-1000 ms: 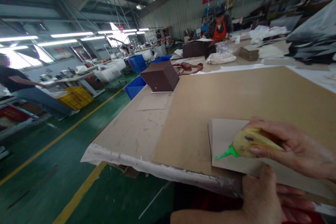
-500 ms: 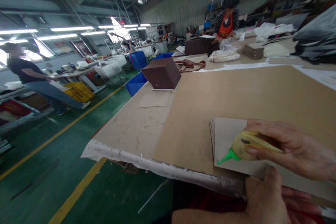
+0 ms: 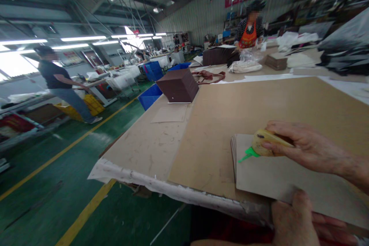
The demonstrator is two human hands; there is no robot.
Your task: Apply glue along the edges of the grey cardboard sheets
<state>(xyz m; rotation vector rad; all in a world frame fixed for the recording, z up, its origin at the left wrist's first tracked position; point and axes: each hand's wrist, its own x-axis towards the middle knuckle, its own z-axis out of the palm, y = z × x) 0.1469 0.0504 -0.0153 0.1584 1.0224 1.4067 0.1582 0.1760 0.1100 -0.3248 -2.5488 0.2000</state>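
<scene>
My right hand (image 3: 307,147) is wrapped round a yellow squeeze glue bottle (image 3: 261,142) with a green nozzle. The nozzle tip points down and left at the left edge of a stack of grey-beige cardboard sheets (image 3: 268,177). Whether any glue comes out I cannot tell. At the near edge of the stack, my left hand (image 3: 300,217) grips it, thumb on top and fingers underneath. Several sheets show fanned at the stack's left side, on a large tan board (image 3: 213,142).
A tall block of dark brown pieces (image 3: 180,86) stands at the table's far left, with a flat sheet (image 3: 169,114) before it. Brown straps (image 3: 209,77) lie behind. A co-worker in an orange apron (image 3: 248,38) is across the table; another person (image 3: 60,80) stands left beyond the aisle.
My right hand and the glue bottle have moved up along the stack's left edge, away from the near corner. My left hand stays at the near edge. The person at left has shifted right.
</scene>
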